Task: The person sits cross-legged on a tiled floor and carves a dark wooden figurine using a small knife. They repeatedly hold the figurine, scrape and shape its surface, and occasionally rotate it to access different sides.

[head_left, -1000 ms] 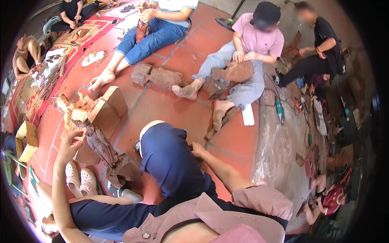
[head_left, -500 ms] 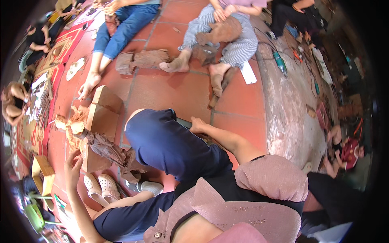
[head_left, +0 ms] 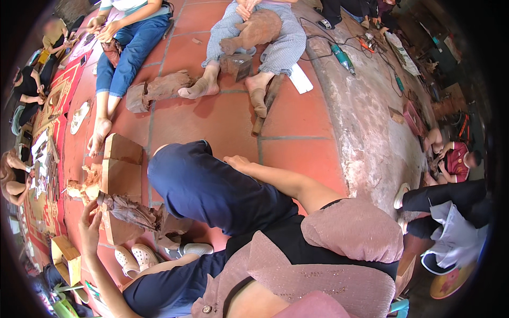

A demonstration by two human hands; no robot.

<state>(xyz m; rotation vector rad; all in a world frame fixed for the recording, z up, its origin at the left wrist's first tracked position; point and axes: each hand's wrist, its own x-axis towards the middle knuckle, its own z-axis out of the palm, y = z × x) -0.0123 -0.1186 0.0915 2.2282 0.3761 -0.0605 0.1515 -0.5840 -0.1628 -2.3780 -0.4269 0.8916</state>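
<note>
My left hand [head_left: 89, 228] is raised at the left, its fingers apart and slightly curled, with nothing seen in them. Just beyond its fingertips lies a carved brown wooden figure [head_left: 130, 211], tilted against pale wooden blocks [head_left: 122, 177]. Whether the fingertips touch the figure is hard to tell. Orange-brown ragged wood [head_left: 87, 183] shows at the figure's far left end. My right hand [head_left: 238, 162] rests past my bent knee, partly hidden behind the blue trouser leg. Its fingers point left and down, and what they hold, if anything, is hidden.
Two people sit barefoot ahead; one has a carved wooden piece [head_left: 260, 31] on the lap. A rough wood block [head_left: 161, 87] lies between them. A green power tool [head_left: 343, 59] with cables lies on the concrete at right. Pale clogs [head_left: 139, 258] stand near my left arm.
The view has shifted, so floor things sit further left. My left hand has come closer to the carved figure's end. The dark flat thing by my right hand no longer shows.
</note>
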